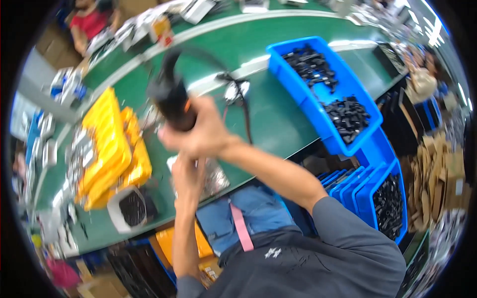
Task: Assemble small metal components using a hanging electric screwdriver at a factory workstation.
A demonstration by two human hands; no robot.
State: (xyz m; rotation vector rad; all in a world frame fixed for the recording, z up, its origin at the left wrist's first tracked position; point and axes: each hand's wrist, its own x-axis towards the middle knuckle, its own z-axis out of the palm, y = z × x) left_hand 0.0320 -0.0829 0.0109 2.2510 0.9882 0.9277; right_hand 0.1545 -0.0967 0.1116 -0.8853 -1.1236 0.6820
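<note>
My right hand (206,129) is wrapped around a black electric screwdriver (171,97) with a cable rising from its top. The tool stands nearly upright above the bench, blurred by motion, and its tip is hidden behind my hands. Just below, my left hand (188,176) is closed, its fingers close under the right hand; whatever they grip is hidden. Beneath both hands lies a shiny clear plastic bag (213,179) near the bench's front edge. A dark cable (247,116) with a small silvery piece (236,92) lies beyond my right hand.
A blue bin (303,97) of black parts stands on the green bench (278,129) to the right, with more blue bins (365,191) below. Yellow trays (107,144) are stacked left, beside a white container (117,213) of dark pieces. Another person (89,25) sits far left.
</note>
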